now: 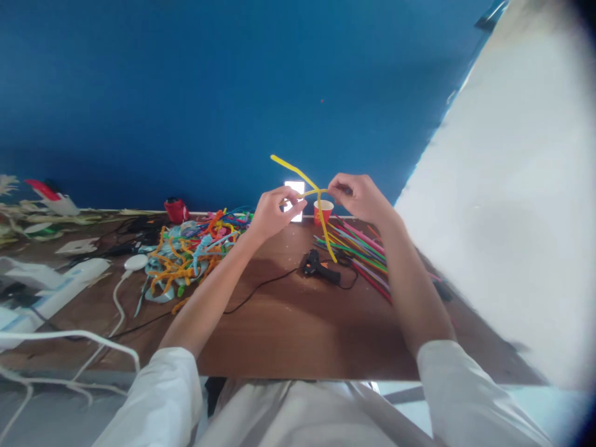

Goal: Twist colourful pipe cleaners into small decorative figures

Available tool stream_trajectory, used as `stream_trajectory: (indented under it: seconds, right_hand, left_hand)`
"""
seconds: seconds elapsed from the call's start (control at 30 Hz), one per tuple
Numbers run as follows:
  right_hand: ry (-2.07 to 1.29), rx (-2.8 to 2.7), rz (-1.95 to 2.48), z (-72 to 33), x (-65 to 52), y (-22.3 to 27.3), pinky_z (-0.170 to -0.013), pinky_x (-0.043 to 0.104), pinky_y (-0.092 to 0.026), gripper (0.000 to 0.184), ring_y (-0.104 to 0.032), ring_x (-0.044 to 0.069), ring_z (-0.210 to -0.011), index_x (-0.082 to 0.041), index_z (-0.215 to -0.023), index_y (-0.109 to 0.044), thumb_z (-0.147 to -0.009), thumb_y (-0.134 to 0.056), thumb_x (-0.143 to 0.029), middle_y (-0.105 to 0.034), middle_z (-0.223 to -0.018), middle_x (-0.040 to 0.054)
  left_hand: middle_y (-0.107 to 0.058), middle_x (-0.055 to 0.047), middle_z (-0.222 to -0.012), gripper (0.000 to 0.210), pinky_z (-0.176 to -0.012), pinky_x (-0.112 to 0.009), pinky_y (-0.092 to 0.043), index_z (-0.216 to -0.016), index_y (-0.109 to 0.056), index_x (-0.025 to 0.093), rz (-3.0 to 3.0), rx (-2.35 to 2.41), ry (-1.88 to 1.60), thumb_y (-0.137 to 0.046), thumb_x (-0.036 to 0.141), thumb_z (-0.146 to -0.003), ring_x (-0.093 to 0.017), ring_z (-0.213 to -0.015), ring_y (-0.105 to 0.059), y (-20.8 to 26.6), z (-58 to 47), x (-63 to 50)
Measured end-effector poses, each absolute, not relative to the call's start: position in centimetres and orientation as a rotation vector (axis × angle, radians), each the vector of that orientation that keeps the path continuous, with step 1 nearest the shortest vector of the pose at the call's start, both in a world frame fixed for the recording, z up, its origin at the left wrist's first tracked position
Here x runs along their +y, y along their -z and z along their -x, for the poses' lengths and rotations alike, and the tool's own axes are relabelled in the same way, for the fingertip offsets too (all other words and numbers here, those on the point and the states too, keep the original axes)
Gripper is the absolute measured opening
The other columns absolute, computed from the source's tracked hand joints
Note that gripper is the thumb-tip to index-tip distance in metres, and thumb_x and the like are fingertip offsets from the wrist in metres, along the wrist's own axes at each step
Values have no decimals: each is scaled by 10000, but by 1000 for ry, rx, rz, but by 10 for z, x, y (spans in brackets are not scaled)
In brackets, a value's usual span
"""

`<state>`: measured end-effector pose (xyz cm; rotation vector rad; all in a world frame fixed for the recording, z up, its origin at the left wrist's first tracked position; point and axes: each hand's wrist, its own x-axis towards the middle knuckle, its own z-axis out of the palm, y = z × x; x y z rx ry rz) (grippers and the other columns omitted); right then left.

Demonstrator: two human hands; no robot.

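Yellow pipe cleaners (325, 225), crossed and joined near the middle, are held up in the air above the far part of the table. My left hand (276, 211) pinches one arm of the cross between thumb and fingers. On the other side, my right hand (356, 191) grips the opposite arm with closed fingertips. One long yellow end points up and left, another hangs down. Behind them stand a red paper cup (323, 212) and a phone (295, 186) with a bright screen, partly covered by my left hand.
A black glue gun (321, 268) lies on the brown table (298, 335), its cord running left. Loose coloured pipe cleaners (365, 248) lie right, a tangled heap of bent ones (190, 251) left. Farther left are a white power strip (69, 288), cables and a red pouch-like item (176, 210).
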<state>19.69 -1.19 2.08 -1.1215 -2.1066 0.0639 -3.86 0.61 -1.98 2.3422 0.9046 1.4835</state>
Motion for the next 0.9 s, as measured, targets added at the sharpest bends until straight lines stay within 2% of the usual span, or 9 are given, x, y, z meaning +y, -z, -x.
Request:
stream_trajectory:
  seconds: [0.1,0.17,0.4,0.57,0.7,0.77,0.9]
  right_hand:
    - [-69,-2156,1144,-192,-15,-22,-615,289,-295,197,-445,134,-603,-187,-808,-621,-918,-505,-303,-573,-648,4]
    - [-57,-2191,1149,-187,-17,-22,-618,289,-289,201,-441,134,-610,-184,-802,-622,-917,-498,-292,-575,-659,7]
    - [-41,-2269,1116,-171,-19,-18,-625,290,-282,182,-472,143,-653,-187,-818,-634,-904,-488,-251,-611,-707,20]
    - [-16,-2259,1127,-168,-20,-17,-628,297,-292,187,-470,148,-628,-198,-840,-640,-928,-494,-272,-613,-696,17]
    - [146,-2225,1002,-164,-19,-14,-777,332,-355,177,-602,210,-861,-206,-929,-651,-951,-478,-238,-715,-925,58]
    - [260,-2222,971,-161,-19,-12,-863,363,-344,175,-609,239,-980,-214,-973,-649,-957,-474,-217,-723,-1027,65]
    - [453,-2232,975,-156,-18,-8,-932,395,-329,181,-576,272,-1088,-219,-1036,-650,-956,-489,-201,-705,-1134,81]
  left_hand:
    - [-739,-64,-995,264,-772,-270,-534,-990,-635,181,-2260,911,-1444,-650,413,-864,-163,-890,-693,20,36,6]
    - [-735,-64,-1014,275,-750,-260,-527,-1036,-653,177,-2291,856,-1384,-632,404,-883,-159,-879,-690,19,33,4]
    - [-711,-21,-792,200,-650,-248,-469,-926,-692,173,-2354,906,-1359,-594,347,-911,-131,-687,-630,21,30,1]
    - [-654,-12,-621,330,-605,-257,-419,-684,-648,164,-2382,1026,-1262,-538,340,-941,-126,-585,-583,21,31,1]
    - [-620,-9,-563,382,-600,-265,-399,-623,-598,167,-2354,1141,-1360,-531,354,-949,-124,-551,-539,18,30,-4]
    - [-621,-13,-568,392,-609,-263,-402,-617,-589,166,-2353,1148,-1373,-514,342,-959,-125,-557,-542,17,29,-7]
    - [-614,-8,-554,400,-606,-251,-417,-658,-621,158,-2307,1069,-1283,-474,348,-978,-121,-535,-560,15,29,-8]
